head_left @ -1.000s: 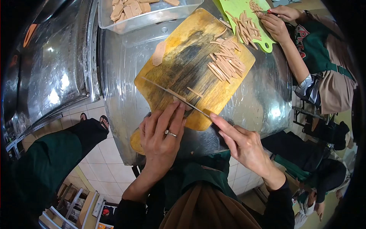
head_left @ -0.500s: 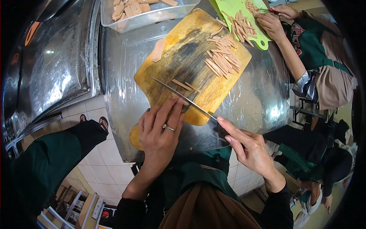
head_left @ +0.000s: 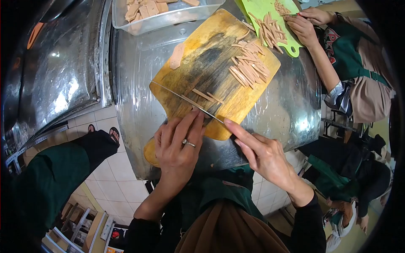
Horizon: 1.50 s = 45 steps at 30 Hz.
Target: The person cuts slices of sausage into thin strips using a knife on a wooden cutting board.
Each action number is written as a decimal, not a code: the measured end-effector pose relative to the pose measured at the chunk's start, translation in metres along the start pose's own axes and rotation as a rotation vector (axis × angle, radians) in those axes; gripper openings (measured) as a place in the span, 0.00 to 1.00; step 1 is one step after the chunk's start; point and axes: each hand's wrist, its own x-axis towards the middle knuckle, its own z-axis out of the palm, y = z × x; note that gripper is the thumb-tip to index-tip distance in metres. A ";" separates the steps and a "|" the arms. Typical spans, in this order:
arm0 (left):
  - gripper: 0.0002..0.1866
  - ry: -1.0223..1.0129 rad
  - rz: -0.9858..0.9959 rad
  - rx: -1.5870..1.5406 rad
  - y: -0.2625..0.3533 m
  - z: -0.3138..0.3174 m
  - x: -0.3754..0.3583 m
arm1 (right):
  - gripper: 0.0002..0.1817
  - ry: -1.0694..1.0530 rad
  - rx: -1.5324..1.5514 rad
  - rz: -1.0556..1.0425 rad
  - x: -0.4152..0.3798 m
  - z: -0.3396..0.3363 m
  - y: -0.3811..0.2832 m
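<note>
My right hand [head_left: 265, 154] grips a knife [head_left: 168, 90], its index finger stretched along the top. The long thin blade lies slantwise over the wooden cutting board [head_left: 185, 78]. Just below the blade, the bent fingertips of my left hand [head_left: 179, 147] press a pinkish meat slice, mostly hidden under them, onto the board. Beyond the blade lie a few cut strips [head_left: 204, 95]. A heap of meat strips [head_left: 249, 69] covers the board's right part, and a flat whole slice [head_left: 176, 56] rests near its upper left edge.
A clear plastic tub [head_left: 168, 23] of meat pieces stands at the back. At the upper right a co-worker's hands [head_left: 303, 29] cut meat on a green board [head_left: 292, 49]. The metal table [head_left: 135, 84] bears the boards. Another person's legs [head_left: 84, 156] show at left.
My right hand and the knife have moved left and slightly up, the blade tip reaching the board's left edge. My left hand has stayed nearly in place on the slice.
</note>
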 end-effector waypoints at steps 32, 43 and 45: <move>0.17 -0.228 -0.111 -0.388 -0.085 0.011 0.160 | 0.29 0.269 0.131 0.105 -0.023 -0.023 0.039; 0.09 0.141 0.145 -0.115 0.018 0.011 0.046 | 0.28 0.283 0.172 0.087 -0.027 -0.017 0.043; 0.12 0.105 0.086 -0.158 0.030 0.017 0.028 | 0.28 0.285 0.178 0.077 -0.027 -0.016 0.043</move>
